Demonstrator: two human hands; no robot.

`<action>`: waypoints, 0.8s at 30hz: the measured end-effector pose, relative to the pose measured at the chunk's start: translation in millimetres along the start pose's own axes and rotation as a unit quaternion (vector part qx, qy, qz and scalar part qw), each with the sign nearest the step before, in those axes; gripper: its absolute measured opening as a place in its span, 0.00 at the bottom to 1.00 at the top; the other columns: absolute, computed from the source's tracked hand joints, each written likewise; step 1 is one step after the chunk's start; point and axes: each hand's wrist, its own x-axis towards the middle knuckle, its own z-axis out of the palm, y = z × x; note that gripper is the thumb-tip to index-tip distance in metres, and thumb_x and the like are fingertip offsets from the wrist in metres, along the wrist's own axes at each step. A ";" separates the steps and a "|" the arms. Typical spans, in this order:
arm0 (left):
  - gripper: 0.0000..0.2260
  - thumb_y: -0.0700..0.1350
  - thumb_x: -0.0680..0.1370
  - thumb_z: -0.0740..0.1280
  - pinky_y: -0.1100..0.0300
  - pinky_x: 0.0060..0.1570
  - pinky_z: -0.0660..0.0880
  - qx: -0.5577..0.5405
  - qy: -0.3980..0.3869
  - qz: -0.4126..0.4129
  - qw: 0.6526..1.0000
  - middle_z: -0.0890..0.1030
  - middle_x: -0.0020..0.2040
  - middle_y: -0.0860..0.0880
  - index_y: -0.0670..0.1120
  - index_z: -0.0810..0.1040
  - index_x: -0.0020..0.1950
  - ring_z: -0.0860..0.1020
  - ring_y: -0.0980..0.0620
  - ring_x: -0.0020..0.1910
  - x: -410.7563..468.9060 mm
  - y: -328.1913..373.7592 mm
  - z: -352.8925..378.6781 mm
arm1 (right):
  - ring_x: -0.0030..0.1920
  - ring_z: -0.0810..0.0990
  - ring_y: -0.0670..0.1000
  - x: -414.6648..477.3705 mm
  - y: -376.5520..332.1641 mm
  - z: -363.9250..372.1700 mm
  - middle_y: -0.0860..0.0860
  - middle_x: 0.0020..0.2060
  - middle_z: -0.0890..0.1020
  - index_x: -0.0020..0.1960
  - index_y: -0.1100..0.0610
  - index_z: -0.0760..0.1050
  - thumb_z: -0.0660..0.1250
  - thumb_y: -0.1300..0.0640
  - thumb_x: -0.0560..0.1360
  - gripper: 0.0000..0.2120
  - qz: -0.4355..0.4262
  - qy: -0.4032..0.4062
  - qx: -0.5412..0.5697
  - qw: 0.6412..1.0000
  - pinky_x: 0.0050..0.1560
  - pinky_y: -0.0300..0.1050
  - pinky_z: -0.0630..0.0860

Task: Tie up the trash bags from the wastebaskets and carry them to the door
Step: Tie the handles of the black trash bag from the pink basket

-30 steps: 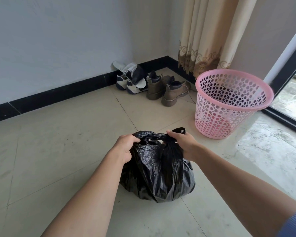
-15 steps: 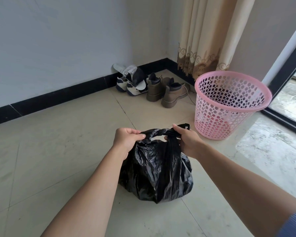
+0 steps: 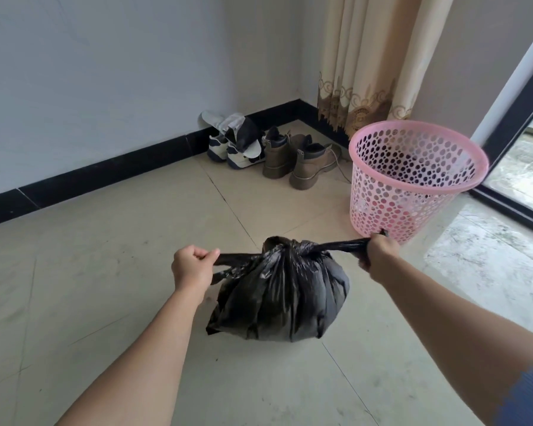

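At the far left, a pale wall (image 3: 90,72) is met by a black baseboard (image 3: 105,176) running along the tiled floor (image 3: 74,287). The left hand (image 3: 191,267) is seen closed into a fist, with one twisted handle of the black trash bag (image 3: 283,299) pinched between thumb and curled fingers. Behind it, against the baseboard, a pair of white and navy sneakers (image 3: 233,150) is set, with a pair of brown boots (image 3: 296,162) just beside them to the right. The bag is rested on the floor between the two forearms, its neck gathered into a knot (image 3: 293,245) at the top, from which both handles are stretched taut outward to either side. The right hand (image 3: 379,255) is likewise clenched shut around the other handle, a short end of plastic being visible above the knuckles. Beyond this hand, near the bag but apart from it, a pink perforated wastebasket (image 3: 413,182) is stood upright, unlined, before a beige curtain (image 3: 373,63). At the far right, a dark door frame (image 3: 517,96) is seen.
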 end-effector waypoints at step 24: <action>0.15 0.55 0.77 0.67 0.63 0.22 0.63 0.140 -0.384 -0.093 0.908 0.66 0.31 0.48 0.41 0.76 0.47 0.61 0.54 0.23 -22.0 13.0 33.6 | 0.42 0.84 0.57 -66.4 27.3 52.7 0.55 0.36 0.86 0.41 0.61 0.78 0.59 0.51 0.83 0.18 -0.209 -0.256 -0.094 0.939 0.42 0.49 0.77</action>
